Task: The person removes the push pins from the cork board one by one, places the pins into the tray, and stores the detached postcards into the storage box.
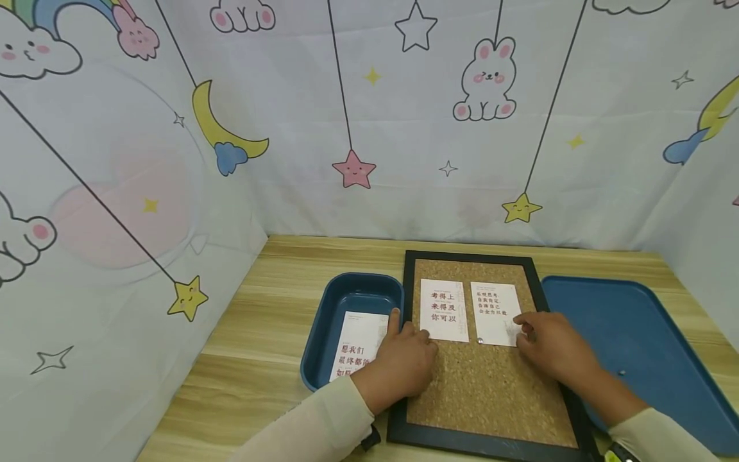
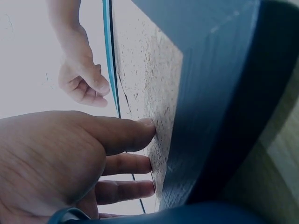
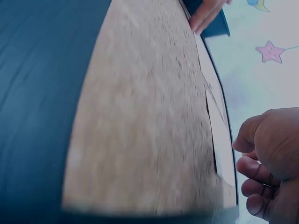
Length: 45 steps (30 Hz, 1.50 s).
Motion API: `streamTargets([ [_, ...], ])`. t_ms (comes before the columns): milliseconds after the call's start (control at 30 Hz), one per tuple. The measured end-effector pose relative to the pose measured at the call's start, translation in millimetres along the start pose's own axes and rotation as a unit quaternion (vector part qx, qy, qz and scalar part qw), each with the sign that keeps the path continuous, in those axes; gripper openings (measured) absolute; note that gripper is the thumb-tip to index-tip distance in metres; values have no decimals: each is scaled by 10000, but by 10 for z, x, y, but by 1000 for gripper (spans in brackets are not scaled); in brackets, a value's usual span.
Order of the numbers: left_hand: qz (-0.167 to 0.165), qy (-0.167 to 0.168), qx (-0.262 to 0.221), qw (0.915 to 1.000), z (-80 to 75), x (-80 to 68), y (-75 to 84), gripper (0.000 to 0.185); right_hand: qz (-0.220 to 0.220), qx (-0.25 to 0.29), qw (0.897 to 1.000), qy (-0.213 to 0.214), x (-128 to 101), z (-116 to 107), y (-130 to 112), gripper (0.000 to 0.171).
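A black-framed cork board (image 1: 491, 391) lies on the wooden table with two white cards printed in red on it. My left hand (image 1: 404, 362) rests at the left card's (image 1: 443, 309) lower left corner, its straight fingers (image 2: 135, 133) pressing on the cork (image 2: 149, 79), the index finger along the frame. My right hand (image 1: 548, 350) touches the lower right corner of the right card (image 1: 494, 313); its fingers (image 3: 254, 170) are curled, and I cannot see whether anything is between them. A small silver pin (image 1: 479, 341) sits at the right card's lower left corner.
A deep blue tub (image 1: 323, 321) left of the board holds another printed card (image 1: 358, 340). On the right lies a flat blue tray (image 1: 623, 327) with one small pin (image 1: 621, 371) on it. A cartoon-print cloth backs the table.
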<state>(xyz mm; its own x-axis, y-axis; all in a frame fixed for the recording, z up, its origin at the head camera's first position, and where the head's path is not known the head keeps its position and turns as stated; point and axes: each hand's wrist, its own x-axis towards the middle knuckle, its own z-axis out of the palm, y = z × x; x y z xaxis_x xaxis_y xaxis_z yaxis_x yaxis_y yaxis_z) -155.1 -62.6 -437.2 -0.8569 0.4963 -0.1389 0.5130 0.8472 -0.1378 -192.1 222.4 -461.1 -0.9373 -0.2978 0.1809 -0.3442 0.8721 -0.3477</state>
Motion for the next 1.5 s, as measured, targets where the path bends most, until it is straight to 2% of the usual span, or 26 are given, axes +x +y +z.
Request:
streamTargets([
  [400,-1,13,24,10000,-7,-8,5,33,190,39,9998,-8,135,130,-234,26],
  [700,-6,28,30,10000,1,-2,-3,35,-105,84,9999,-47,185,215,-376,32],
  [1100,-52,-104,85,9999,0,12,10,38,-573,214,9975,-351,255,287,-545,34],
  [1333,-30,-125,100,9999,2,17,7,40,-717,-184,9960,-506,292,317,-580,30],
  [1500,-5,-86,100,9999,10,13,0,40,-1163,-603,9895,-603,315,322,-576,26],
])
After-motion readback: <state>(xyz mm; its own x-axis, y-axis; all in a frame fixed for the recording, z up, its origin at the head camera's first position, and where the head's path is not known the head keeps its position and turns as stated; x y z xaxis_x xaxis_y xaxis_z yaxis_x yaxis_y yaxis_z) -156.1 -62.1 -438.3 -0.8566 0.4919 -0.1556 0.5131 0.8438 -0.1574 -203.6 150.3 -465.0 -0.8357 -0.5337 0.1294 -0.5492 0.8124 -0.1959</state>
